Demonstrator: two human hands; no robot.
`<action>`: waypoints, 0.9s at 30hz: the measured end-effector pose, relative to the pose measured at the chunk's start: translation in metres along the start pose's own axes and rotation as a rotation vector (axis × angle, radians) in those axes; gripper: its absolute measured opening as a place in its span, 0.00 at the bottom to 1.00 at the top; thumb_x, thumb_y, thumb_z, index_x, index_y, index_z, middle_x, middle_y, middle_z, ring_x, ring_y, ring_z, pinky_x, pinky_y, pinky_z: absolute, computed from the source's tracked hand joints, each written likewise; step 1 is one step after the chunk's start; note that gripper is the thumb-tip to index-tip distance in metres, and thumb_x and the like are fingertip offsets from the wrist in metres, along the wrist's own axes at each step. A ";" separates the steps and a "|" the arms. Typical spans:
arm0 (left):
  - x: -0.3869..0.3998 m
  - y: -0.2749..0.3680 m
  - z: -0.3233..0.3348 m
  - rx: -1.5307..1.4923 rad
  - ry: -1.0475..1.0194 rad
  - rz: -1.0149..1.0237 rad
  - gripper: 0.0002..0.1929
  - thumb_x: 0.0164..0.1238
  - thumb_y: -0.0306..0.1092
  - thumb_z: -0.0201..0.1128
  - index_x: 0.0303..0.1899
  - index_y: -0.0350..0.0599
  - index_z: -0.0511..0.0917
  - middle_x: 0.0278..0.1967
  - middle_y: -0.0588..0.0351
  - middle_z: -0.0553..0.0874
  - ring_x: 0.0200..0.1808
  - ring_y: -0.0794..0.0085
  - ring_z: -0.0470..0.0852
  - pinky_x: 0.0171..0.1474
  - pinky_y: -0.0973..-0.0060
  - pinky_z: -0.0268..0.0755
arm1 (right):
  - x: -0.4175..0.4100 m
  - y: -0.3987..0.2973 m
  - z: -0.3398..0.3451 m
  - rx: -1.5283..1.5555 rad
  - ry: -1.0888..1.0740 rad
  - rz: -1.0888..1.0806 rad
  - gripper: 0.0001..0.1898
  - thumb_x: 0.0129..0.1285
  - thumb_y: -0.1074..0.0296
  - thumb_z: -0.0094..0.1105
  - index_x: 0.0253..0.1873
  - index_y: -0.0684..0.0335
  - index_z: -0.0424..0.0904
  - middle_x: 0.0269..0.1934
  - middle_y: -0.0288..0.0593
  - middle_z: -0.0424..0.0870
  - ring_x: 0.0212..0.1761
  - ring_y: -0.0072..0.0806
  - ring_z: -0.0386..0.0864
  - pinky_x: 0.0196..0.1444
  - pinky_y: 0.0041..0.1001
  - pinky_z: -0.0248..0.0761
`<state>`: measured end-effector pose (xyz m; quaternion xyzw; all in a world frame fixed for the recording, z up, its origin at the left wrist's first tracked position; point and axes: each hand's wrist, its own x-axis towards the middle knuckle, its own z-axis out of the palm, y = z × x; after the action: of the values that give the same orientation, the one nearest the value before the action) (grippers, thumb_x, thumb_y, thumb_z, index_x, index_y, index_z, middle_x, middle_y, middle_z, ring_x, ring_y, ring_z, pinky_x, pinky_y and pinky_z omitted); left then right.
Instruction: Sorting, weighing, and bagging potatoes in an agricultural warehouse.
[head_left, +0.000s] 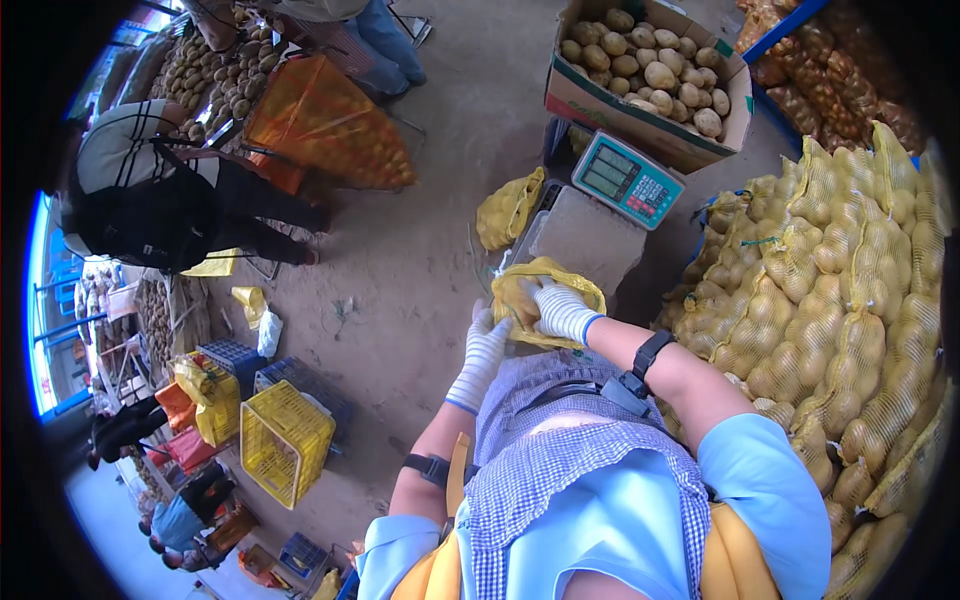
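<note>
A yellow mesh bag (589, 283) with potatoes (516, 292) in it is in front of my waist, its mouth spread towards me. My right hand (561, 309), in a striped knit glove, reaches into that mouth, fingers against the potatoes; its fingertips are partly hidden. At the bag's left edge is my left hand (481, 349), gloved alike, thumb by the rim; whether it pinches the mesh is unclear. Just beyond stands a platform scale (589, 236) with a teal display unit (628, 180). Another filled yellow mesh bag (510, 210) rests left of the scale.
An open cardboard box (645, 135) of potatoes stands behind the scale. Filled mesh sacks (817, 300) are piled to my right. A yellow crate (289, 442) is on the floor at left. Further left, a person (150, 187) bends near an orange mesh sack (330, 127).
</note>
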<state>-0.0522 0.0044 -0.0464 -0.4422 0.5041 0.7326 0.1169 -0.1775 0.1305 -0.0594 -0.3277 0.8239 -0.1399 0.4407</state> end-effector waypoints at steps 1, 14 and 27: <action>0.001 0.001 -0.002 0.080 -0.011 -0.006 0.22 0.64 0.27 0.57 0.60 0.37 0.66 0.45 0.53 0.81 0.42 0.72 0.80 0.44 0.78 0.74 | -0.004 0.005 0.016 -0.197 0.145 -0.062 0.40 0.46 0.57 0.65 0.66 0.55 0.60 0.64 0.60 0.61 0.64 0.54 0.63 0.62 0.43 0.62; 0.028 0.002 0.016 0.360 0.025 0.218 0.21 0.59 0.35 0.64 0.51 0.35 0.71 0.40 0.50 0.81 0.40 0.69 0.80 0.45 0.74 0.73 | -0.096 -0.007 -0.040 0.246 0.289 -0.069 0.20 0.55 0.60 0.61 0.50 0.65 0.76 0.44 0.55 0.81 0.47 0.46 0.78 0.52 0.36 0.70; 0.031 0.039 0.018 0.374 0.253 0.337 0.33 0.54 0.42 0.70 0.58 0.36 0.66 0.50 0.46 0.77 0.50 0.64 0.76 0.54 0.71 0.69 | -0.137 0.027 -0.051 0.541 0.885 0.091 0.16 0.55 0.63 0.63 0.46 0.66 0.77 0.43 0.51 0.81 0.45 0.41 0.80 0.49 0.32 0.72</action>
<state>-0.1037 -0.0067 -0.0432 -0.4106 0.7076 0.5750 0.0091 -0.1760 0.2389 0.0423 -0.0755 0.8792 -0.4536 0.1246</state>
